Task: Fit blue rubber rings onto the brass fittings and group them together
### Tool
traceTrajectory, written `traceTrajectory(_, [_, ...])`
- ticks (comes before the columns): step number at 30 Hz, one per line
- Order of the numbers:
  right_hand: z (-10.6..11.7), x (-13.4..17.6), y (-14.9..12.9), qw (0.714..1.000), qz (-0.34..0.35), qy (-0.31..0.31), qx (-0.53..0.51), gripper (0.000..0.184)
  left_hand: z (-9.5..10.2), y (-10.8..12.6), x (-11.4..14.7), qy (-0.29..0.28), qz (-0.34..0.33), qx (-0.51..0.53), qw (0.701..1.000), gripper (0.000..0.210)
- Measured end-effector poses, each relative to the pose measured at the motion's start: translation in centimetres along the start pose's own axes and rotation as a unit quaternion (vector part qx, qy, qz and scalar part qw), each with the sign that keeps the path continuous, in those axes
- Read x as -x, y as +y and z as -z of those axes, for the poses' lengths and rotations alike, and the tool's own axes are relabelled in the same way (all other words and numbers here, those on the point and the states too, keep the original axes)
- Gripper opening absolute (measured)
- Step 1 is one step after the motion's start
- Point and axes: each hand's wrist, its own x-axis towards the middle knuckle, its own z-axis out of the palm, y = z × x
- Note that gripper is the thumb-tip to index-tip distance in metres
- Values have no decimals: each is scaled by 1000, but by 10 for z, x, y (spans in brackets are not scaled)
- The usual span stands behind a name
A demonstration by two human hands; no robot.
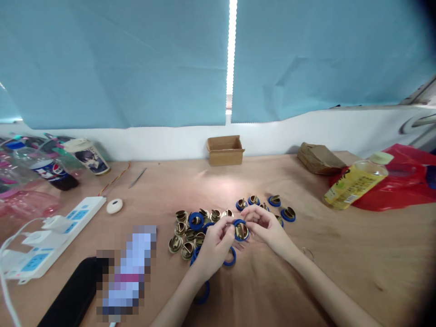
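Note:
Between my two hands is a round brass-coloured metal piece with a blue ring (241,230) around it. My left hand (218,243) pinches its left side between thumb and fingers. At its right edge, the thumb and fingers of my right hand (269,229) are closed on it too. Several similar brass-coloured pieces (187,250) lie in a cluster left of my hands, with loose blue rings (196,221) on and among them. Another blue ring (230,257) rests just below my left hand. Beyond my right hand are several pieces fitted with blue rings (288,214). My left hand and wrist partly cover the cluster.
A small open cardboard box (225,156) stands against the wall. On the left are a power strip (70,234), a phone (129,268), a black case (73,290), tweezers (137,177), a cup (90,156) and bottles. A yellow drink bottle (357,181) leans on a red bag (398,181) at right.

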Motion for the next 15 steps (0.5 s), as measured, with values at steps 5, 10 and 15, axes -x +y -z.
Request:
traceTrajectory(5, [-2, 0, -1, 1000, -9, 5, -5, 15, 2, -6, 0, -11, 22, 27, 999, 32])
traceTrajectory(10, [-5, 1, 0, 1000, -18, 16, -7, 18, 3, -11, -1, -2, 39, 49, 998, 32])
traceTrajectory(15, [-7, 0, 3, 999, -8, 36, 1, 21, 3, -6, -2, 8, -4, 17, 1000, 28])
